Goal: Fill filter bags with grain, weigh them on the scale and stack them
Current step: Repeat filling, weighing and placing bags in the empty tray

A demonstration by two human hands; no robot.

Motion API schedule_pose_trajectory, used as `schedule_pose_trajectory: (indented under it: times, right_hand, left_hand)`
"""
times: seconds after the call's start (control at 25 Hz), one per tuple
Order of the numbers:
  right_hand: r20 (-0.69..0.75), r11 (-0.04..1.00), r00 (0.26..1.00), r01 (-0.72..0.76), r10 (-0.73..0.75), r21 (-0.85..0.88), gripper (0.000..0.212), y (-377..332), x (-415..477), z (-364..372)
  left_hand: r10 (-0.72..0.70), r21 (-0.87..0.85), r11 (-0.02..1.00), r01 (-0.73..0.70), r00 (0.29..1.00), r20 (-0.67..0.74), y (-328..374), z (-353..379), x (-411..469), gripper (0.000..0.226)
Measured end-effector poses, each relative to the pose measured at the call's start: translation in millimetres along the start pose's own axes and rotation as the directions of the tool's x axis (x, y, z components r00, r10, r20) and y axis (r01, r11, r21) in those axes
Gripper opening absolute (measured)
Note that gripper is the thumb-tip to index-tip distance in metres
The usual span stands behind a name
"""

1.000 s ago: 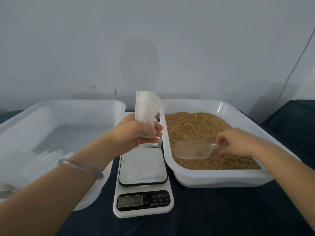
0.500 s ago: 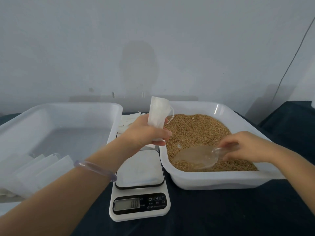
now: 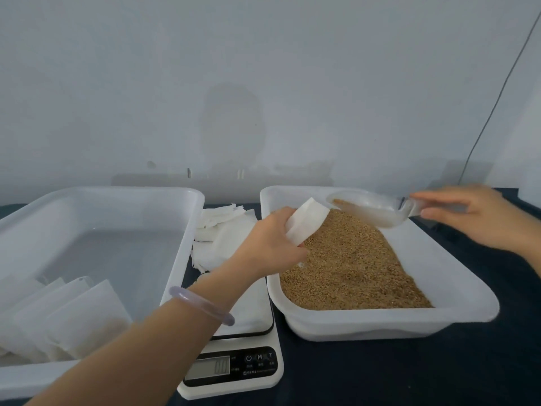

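The left forearm, with a pale bracelet (image 3: 202,304) at the wrist, reaches from the near left corner of the desk (image 3: 409,376) diagonally over the scale (image 3: 234,370), hiding much of its platform. The left hand (image 3: 269,244) is past the left edge of the grain tray (image 3: 380,323), its fingers curled round the lower part of a white filter bag (image 3: 307,222). The bag is tilted, its open mouth pointing up and to the right, above the grain (image 3: 351,265) near the tray's far left corner.

The right hand (image 3: 474,218) comes in from the right edge, raised over the tray's far right corner, and pinches the handle of a clear scoop (image 3: 371,210) between thumb and fingers; motion blur hides the exact finger placement. The scoop carries some grain, and its front lip hangs just beside the bag's mouth, a narrow gap between them.

Behind the scale, between the two trays, lies a loose pile of empty bags (image 3: 222,230). The left tray (image 3: 102,194) holds a row of filled bags (image 3: 73,317), overlapping along its near edge. The scale's display is lit but unreadable.
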State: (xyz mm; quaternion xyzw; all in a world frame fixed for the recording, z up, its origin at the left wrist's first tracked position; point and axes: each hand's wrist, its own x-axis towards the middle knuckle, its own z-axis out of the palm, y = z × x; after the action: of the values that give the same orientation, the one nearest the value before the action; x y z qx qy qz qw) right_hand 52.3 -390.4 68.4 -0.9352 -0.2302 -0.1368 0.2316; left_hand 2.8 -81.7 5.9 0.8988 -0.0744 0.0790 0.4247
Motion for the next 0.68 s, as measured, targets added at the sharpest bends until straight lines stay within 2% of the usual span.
schedule_pose_trajectory:
  times: [0.08, 0.24, 0.4, 0.48, 0.68]
  right_hand:
    - [-0.043, 0.998, 0.997, 0.057, -0.058, -0.041, 0.037, -3.8, 6.1, -15.1]
    - [0.010, 0.973, 0.989, 0.144, -0.145, -0.182, 0.033, -10.6, 10.1, -28.3]
    - [0.055, 0.956, 0.988, 0.151, -0.141, -0.250, 0.035, -15.1, 11.8, -28.3]
    - [0.033, 0.946, 0.989, 0.150, -0.146, -0.289, 0.036, -20.1, 13.2, -28.4]
    - [-0.031, 0.844, 0.953, 0.252, -0.302, -0.474, 0.033, -36.8, 19.3, -30.5]
  left_hand:
    - [0.022, 0.035, 0.999, -0.022, 1.000, -0.009, 0.7, 7.4, 1.4, 0.036]
    - [0.105, 0.131, 0.987, -0.095, 0.992, -0.073, -2.0, 18.2, 0.1, 0.040]
    - [0.128, 0.106, 0.988, -0.114, 0.982, -0.137, -7.8, 23.4, -0.1, 0.034]
    - [0.147, 0.120, 0.984, -0.131, 0.979, -0.142, -10.3, 27.4, -0.8, 0.031]
    - [0.239, 0.243, 0.948, -0.207, 0.965, -0.110, -13.4, 37.5, -0.9, 0.028]
